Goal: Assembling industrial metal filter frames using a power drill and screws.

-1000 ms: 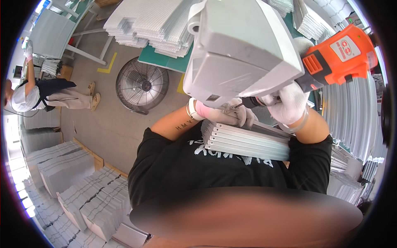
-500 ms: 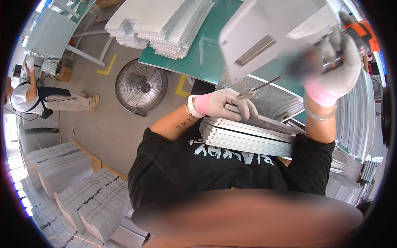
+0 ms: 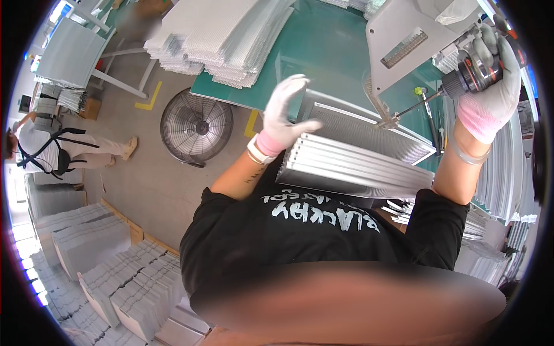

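My right hand [image 3: 490, 86], in a white glove with a pink cuff, grips a dark power screwdriver [image 3: 470, 76] with orange trim. Its long thin bit points left, ending at a small metal nozzle [image 3: 389, 122] below a white machine housing [image 3: 398, 34]. My left hand [image 3: 284, 115], gloved the same way, is raised with fingers spread and holds nothing. Its thumb is close to the upper left corner of a stack of silver metal frames [image 3: 358, 173] in front of my body; whether it touches is unclear. Behind them rests a framed mesh panel [image 3: 369, 127], under the nozzle.
A green table [image 3: 323, 43] carries piled mesh sheets [image 3: 213, 34] and a hammer [image 3: 428, 112]. A round floor fan [image 3: 199, 127] stands left of it. Stacked panels [image 3: 138, 282] fill the lower left; more panels [image 3: 490, 161] stand at right. Another person [image 3: 57, 144] works at far left.
My left hand has come off the frames, risen leftward and opened. My right hand has shifted right with the screwdriver. The white housing and nozzle also appear farther right.
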Available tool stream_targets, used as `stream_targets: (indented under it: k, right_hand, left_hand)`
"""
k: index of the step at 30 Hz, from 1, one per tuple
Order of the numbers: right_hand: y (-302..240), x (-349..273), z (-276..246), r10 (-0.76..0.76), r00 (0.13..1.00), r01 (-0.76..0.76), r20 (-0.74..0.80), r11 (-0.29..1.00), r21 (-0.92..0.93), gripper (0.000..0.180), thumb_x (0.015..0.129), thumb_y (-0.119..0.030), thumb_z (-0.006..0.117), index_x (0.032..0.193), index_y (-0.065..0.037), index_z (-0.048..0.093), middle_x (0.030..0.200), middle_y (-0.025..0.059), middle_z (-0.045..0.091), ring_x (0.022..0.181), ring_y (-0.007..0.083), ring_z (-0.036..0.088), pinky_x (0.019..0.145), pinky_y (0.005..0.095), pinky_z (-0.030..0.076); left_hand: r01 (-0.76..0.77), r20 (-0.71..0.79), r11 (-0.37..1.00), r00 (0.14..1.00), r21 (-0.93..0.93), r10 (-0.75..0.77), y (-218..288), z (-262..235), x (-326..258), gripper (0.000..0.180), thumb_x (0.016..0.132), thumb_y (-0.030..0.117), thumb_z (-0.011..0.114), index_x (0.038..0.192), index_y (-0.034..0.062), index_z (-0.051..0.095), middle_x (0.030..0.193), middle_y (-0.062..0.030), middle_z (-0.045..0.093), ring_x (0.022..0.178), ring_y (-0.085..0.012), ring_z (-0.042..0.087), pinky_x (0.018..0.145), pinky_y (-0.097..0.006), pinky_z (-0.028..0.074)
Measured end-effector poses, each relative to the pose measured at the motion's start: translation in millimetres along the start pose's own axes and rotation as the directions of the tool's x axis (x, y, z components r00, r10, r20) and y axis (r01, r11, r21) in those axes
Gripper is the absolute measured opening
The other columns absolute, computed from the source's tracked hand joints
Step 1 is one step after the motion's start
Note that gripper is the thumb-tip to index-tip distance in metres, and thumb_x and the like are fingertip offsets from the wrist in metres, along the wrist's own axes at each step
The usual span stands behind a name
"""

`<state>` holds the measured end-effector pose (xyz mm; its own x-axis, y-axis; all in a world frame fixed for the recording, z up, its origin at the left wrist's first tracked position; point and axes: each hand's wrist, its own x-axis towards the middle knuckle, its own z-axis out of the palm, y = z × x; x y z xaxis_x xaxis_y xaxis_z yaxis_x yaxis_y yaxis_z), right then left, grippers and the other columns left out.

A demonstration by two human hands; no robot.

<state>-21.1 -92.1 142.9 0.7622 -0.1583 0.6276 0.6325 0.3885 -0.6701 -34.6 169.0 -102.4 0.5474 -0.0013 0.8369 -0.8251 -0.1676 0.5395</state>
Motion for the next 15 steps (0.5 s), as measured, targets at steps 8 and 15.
stream_targets:
  k: [8,15]
  right_hand:
    - [-3.4,-3.7,-3.0,-0.021,0.999,0.021,0.029,1.000,0.000,0.032,0.095,-0.011,0.058,0.116,0.013,0.055,0.093,0.0104,0.059,0.074,0.0126,0.053,0.068,0.0252,0.046]
    - [-0.5,-5.7,6.7,0.015,1.000,-0.016,0.016,0.998,0.057,0.031,0.095,-0.013,0.057,0.114,0.012,0.056,0.088,0.0085,0.058,0.070,0.0136,0.052,0.070,0.0301,0.048]
  left_hand:
    - [0.506,0.375,0.602,0.862,-0.618,-0.340,18.9,-24.8,-25.2,0.027,0.085,0.004,0.063,0.111,-0.0032,0.066,0.110,-0.0141,0.068,0.094,-0.0172,0.063,0.084,-0.032,0.051]
    - [0.762,0.763,0.324,0.628,-0.561,-0.154,36.0,-25.9,-17.2,0.056,0.084,0.022,0.079,0.130,-0.0020,0.058,0.126,-0.0167,0.062,0.118,-0.0266,0.060,0.103,-0.041,0.045]
